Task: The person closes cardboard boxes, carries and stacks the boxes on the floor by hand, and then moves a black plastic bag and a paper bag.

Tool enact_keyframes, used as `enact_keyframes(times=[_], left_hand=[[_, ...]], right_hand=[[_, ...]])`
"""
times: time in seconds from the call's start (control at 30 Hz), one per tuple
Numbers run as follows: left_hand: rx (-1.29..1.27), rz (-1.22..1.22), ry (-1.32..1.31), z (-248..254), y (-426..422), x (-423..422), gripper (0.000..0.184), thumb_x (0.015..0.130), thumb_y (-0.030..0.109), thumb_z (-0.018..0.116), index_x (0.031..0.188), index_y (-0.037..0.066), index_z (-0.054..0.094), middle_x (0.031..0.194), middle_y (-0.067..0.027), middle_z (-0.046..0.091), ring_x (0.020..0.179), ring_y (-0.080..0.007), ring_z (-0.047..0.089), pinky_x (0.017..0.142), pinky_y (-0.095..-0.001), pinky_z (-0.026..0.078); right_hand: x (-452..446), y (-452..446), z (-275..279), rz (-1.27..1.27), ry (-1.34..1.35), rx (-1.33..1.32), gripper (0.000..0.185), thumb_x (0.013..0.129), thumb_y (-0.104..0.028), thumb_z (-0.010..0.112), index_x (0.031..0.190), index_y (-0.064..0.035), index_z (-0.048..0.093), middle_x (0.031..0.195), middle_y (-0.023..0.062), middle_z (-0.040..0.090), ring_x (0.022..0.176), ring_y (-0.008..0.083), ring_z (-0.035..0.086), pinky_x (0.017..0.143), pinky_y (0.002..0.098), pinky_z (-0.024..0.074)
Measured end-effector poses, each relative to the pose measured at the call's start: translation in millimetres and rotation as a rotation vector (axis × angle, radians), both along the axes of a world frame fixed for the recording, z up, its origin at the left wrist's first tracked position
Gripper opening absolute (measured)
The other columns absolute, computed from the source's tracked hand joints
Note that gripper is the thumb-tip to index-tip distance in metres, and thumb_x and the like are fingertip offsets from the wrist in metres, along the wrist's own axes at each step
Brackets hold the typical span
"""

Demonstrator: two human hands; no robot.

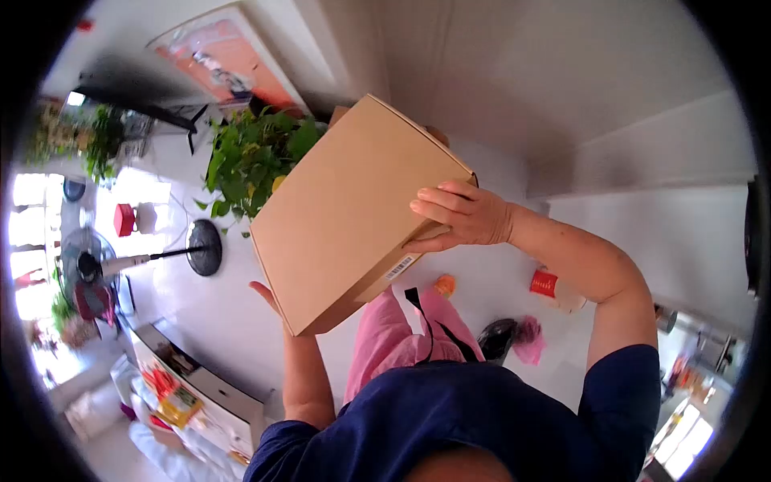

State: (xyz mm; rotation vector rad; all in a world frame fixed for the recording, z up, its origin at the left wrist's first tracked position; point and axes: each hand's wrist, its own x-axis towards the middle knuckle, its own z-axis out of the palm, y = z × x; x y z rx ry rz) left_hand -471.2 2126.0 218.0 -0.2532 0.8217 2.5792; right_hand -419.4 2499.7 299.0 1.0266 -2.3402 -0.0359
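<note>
A closed brown cardboard box is held up in front of my body, tilted, with a barcode label on its near side. My right hand grips its right corner, fingers over the top face and thumb by the near edge. At the lower left corner, my left hand supports the box. Only its thumb shows beside the edge; the remaining fingers are hidden behind the cardboard.
A leafy potted plant stands beyond the box, near a framed picture. To the left are a standing fan and a white cabinet. Bags and a red-and-white item lie on the floor at right.
</note>
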Motion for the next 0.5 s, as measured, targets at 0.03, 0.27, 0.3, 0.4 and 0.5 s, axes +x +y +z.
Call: enact_keyframes(times=[0.03,0.27,0.3,0.4,0.5], left_hand=[[-0.063,0.012,-0.039,-8.5,-8.4,2.0,0.076,0.083,0.067,0.039,0.133,0.01,0.039,0.131,-0.0085,0.046,0.118,-0.0281,0.045,0.098,-0.0438,0.038],[-0.244,-0.056,-0.239,-57.1,-7.2,12.3,0.069,0.08,0.052,0.057,0.128,0.004,0.043,0.125,-0.0112,0.052,0.113,-0.0268,0.051,0.094,-0.0408,0.044],[-0.274,-0.107,-0.198,-61.2,1.2,13.6,0.069,0.079,0.051,0.059,0.126,0.003,0.044,0.123,-0.0119,0.053,0.111,-0.0266,0.053,0.093,-0.0397,0.045],[-0.132,-0.056,-0.247,-88.1,24.0,22.1,0.057,0.08,0.039,0.061,0.122,0.003,0.049,0.121,-0.0104,0.055,0.112,-0.0254,0.052,0.096,-0.0406,0.042],[-0.079,0.04,-0.296,-124.5,47.0,37.3,0.052,0.08,0.031,0.06,0.123,0.005,0.047,0.12,-0.0072,0.056,0.113,-0.024,0.051,0.098,-0.0395,0.039]], right_hand=[[-5.1,2.6,-5.8,0.0,-0.014,0.018,0.054,0.081,-0.024,0.052,0.129,-0.0435,0.039,0.12,0.0014,0.047,0.115,0.0187,0.043,0.101,0.0339,0.0301],[-40.1,37.5,-45.8,-0.003,-0.131,0.144,0.051,0.081,-0.024,0.052,0.126,-0.0459,0.042,0.124,0.0033,0.043,0.121,0.0195,0.038,0.102,0.0366,0.0293],[-46.6,43.4,-51.8,0.014,-0.127,0.154,0.051,0.081,-0.024,0.052,0.126,-0.0459,0.042,0.124,0.0033,0.043,0.121,0.0195,0.038,0.102,0.0366,0.0293],[-71.9,66.6,-76.3,0.052,-0.202,0.118,0.055,0.082,-0.019,0.053,0.131,-0.0409,0.037,0.129,0.0068,0.037,0.123,0.0217,0.036,0.105,0.0397,0.0277],[-80.0,76.8,-105.1,-0.205,-0.362,0.095,0.07,0.076,-0.019,0.064,0.136,-0.0336,0.03,0.136,0.0091,0.028,0.126,0.0256,0.032,0.107,0.0454,0.0255]])
